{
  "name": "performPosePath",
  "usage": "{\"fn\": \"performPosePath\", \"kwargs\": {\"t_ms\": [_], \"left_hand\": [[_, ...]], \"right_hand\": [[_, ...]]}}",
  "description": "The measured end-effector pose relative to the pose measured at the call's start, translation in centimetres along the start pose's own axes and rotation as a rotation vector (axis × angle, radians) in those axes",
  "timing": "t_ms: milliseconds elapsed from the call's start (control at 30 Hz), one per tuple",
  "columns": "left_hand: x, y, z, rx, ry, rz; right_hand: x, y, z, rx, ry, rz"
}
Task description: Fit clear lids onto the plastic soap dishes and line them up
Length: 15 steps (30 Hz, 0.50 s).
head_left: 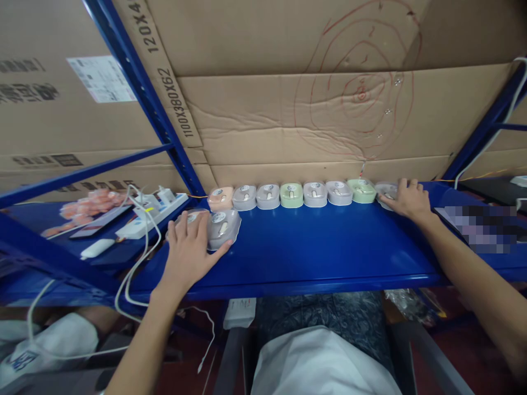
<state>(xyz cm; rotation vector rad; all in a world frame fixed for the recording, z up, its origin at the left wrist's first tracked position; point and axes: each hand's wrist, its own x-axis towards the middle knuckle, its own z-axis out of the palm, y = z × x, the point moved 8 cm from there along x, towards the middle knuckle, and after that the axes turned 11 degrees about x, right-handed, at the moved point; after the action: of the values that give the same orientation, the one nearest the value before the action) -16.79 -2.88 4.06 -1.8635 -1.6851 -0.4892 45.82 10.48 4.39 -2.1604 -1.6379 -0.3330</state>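
On the bench (313, 249) at nine o'clock, the spread-out left hand (187, 252) lies over two packs (224, 227); at two, the right hand (411, 200) touches an end pack (385, 190), grip unclear; packs look light, slippery; hold their sides.

A row of eight small, glossy rounded-square packs runs along the back edge of the blue metal shelf (313, 241), side by side, labels up. From the left corner come a peach pack (221, 198), two pale grey packs (267, 196), a light green pack (291, 195), two more greys (315, 194), a second green (361, 191) and a partly hidden grey (386, 196). Nearer the left edge, a larger-looking grey pack (223, 229) sits before the row, beside a mostly covered pack (191, 218).
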Motion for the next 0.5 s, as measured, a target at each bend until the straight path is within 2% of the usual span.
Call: {"fn": "performPosePath", "kwargs": {"t_ms": [200,367,500], "left_hand": [[2.3,2.7,-2.8,-0.049,0.041,0.082],[4.9,7.4,-5.7,-0.093,0.075,0.254],[6.4,11.3,-6.5,-0.18,-0.008,0.414]], "right_hand": [[0.3,1.1,1.6,0.068,-0.193,0.118],[0.4,2.7,1.4,0.087,-0.245,0.217],[0.2,4.9,1.3,0.027,-0.291,0.245]]}}
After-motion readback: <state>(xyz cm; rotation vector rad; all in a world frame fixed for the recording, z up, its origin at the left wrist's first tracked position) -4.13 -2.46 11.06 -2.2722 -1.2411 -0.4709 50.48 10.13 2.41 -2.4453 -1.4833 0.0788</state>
